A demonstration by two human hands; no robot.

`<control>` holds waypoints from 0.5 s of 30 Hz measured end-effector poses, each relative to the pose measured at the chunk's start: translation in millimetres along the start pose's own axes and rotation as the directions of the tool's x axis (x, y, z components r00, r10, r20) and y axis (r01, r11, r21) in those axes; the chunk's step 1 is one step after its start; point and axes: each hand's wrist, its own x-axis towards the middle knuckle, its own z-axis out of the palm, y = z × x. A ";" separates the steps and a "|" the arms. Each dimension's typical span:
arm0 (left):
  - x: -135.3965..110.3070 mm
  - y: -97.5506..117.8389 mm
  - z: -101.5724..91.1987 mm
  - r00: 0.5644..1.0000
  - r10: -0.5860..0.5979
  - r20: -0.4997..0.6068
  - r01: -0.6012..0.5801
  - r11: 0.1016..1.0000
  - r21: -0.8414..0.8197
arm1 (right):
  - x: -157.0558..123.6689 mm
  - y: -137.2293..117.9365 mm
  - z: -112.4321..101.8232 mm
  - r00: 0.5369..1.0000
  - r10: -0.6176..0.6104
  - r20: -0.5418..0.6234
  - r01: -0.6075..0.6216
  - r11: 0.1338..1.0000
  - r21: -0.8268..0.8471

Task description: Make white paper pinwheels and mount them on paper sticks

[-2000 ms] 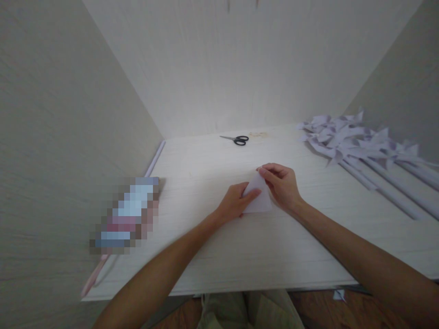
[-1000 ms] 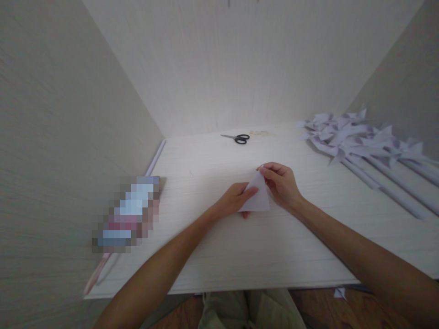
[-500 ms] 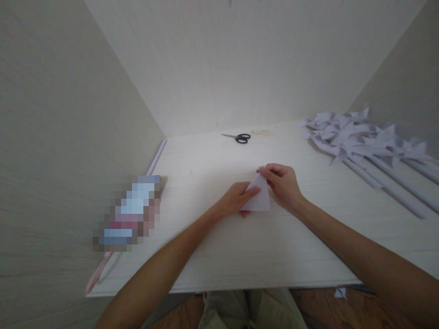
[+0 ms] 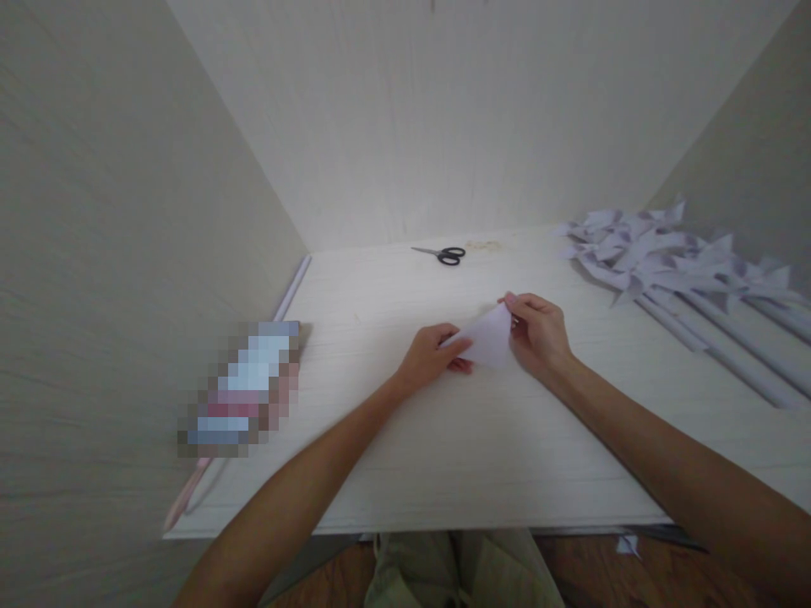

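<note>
A small folded sheet of pale lilac paper point(image 4: 487, 339) is held between both hands over the middle of the white table point(image 4: 456, 456). My left hand point(image 4: 432, 358) pinches its lower left corner with thumb and fingers closed. My right hand point(image 4: 540, 334) grips the upper right edge, fingertips at the top point. The paper is tilted, its top point raised off the table.
Black scissors point(image 4: 443, 253) lie at the back of the table. Several finished paper pinwheels on rolled paper sticks point(image 4: 672, 262) lie at the right. A blurred-out flat object point(image 4: 244, 390) and a thin pink rod point(image 4: 190, 494) lie along the left wall. Walls enclose three sides.
The paper triangle that lay flat under both hands has been lifted and turned; both hands shifted slightly right and away from me with it.
</note>
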 end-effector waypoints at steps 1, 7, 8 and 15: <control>1.9 -0.8 -2.1 0.996 0.023 -0.081 -0.025 0.999 -0.023 | 2.3 -0.4 -1.7 1.000 -0.010 -0.016 0.010 1.000 0.011; 8.6 -0.7 -17.1 0.837 0.126 -0.532 -0.226 0.966 -0.126 | 5.1 1.0 -3.8 1.000 0.012 -0.001 -0.012 0.999 -0.053; 9.0 -0.4 -18.6 0.821 0.118 -0.559 -0.252 0.953 -0.170 | 4.4 1.5 -3.3 1.000 0.025 -0.001 -0.025 0.997 -0.069; 10.4 0.3 -20.0 0.826 0.045 -0.562 -0.324 0.854 -0.407 | 2.0 4.6 -0.7 0.997 0.054 -0.046 -0.059 0.993 -0.106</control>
